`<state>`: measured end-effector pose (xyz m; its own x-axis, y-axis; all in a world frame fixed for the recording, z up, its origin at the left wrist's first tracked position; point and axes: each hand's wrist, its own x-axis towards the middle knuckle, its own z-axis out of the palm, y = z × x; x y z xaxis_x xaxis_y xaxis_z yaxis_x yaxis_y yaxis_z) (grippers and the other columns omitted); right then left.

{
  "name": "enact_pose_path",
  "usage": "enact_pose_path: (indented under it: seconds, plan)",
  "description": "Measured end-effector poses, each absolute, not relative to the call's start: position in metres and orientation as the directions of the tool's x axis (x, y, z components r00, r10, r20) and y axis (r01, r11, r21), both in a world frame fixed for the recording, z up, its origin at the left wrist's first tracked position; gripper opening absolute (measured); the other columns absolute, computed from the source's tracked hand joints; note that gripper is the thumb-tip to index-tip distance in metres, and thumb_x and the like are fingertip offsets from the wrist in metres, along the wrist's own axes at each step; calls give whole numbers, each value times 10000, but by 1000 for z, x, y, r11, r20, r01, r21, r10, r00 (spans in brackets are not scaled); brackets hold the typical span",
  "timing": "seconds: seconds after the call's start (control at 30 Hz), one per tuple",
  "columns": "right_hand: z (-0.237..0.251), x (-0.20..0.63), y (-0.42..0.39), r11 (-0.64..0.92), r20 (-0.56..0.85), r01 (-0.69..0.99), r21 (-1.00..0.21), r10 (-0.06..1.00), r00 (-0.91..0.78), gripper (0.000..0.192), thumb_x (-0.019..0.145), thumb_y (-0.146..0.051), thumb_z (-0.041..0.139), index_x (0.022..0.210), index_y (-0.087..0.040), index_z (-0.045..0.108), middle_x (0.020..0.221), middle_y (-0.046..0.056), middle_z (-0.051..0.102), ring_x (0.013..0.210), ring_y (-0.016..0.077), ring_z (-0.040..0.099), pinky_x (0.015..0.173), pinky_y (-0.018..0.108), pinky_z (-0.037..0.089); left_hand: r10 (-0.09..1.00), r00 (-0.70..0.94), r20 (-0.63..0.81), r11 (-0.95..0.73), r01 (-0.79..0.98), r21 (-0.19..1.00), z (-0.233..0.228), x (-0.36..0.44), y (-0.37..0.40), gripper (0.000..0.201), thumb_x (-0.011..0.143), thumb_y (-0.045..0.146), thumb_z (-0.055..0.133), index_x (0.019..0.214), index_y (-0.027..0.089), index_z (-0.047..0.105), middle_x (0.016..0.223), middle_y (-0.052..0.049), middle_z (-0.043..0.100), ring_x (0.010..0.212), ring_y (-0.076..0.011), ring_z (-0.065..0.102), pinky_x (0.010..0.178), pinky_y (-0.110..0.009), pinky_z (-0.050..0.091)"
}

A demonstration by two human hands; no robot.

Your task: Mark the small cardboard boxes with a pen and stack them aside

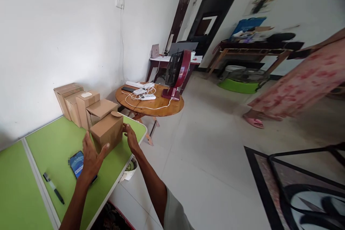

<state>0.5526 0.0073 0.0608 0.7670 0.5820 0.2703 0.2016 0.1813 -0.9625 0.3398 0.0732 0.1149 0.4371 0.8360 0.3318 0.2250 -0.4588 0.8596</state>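
A brown cardboard box (107, 131) sits on the green table (54, 143), between my two hands. My left hand (92, 156) is open at its near left side, thumb and fingers spread. On the box's right side my right hand (131, 138) is also open, its fingertips close to the cardboard; I cannot tell whether they touch. Partly hidden under my left hand and wrist lies a phone (77, 162) with its screen lit. To its left is a pen (54, 188). Behind the front box, several more cardboard boxes (87, 106) stand in a row.
A round wooden table (161, 109) beyond holds a red fan (178, 73), power strips (140, 91) and loose white cables. A person in a pink patterned garment (304, 75) stands at right. Nearby is a black-framed chair (280, 176). The white wall (67, 36) borders the green table.
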Motion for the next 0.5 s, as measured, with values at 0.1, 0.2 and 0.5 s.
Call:
enact_pose_path:
  seconds: [0.1, 0.2, 0.5]
  plan:
    - [59, 548, -13, 174, 270, 206, -963, 637, 722, 893, 979, -984, 399, 1178, -203, 783, 1170, 144, 791, 1083, 325, 705, 948, 472, 593, 842, 455, 288, -411, 196, 890, 112, 364, 77, 1081, 773, 650, 869, 1633, 146, 450, 1678, -290, 511, 1630, -458, 456, 1335, -637, 378]
    - [65, 547, -33, 166, 283, 231, -959, 646, 709, 793, 936, -949, 561, 1137, -214, 781, 1153, 122, 755, 1129, 326, 670, 970, 458, 577, 838, 475, 267, -392, 186, 901, 114, 360, 75, 886, 754, 616, 884, 1466, 193, 571, 1454, -228, 699, 1402, -417, 666, 1176, -602, 549]
    - [148, 516, -90, 400, 442, 197, -895, 733, 518, 696, 991, -883, 593, 1300, -277, 741, 1343, 113, 748, 1259, 337, 713, 1079, 483, 583, 900, 427, 88, -85, -26, 996, 142, 264, 24, 808, 668, 582, 985, 1315, 186, 706, 1126, -131, 834, 1135, -383, 792, 937, -451, 671]
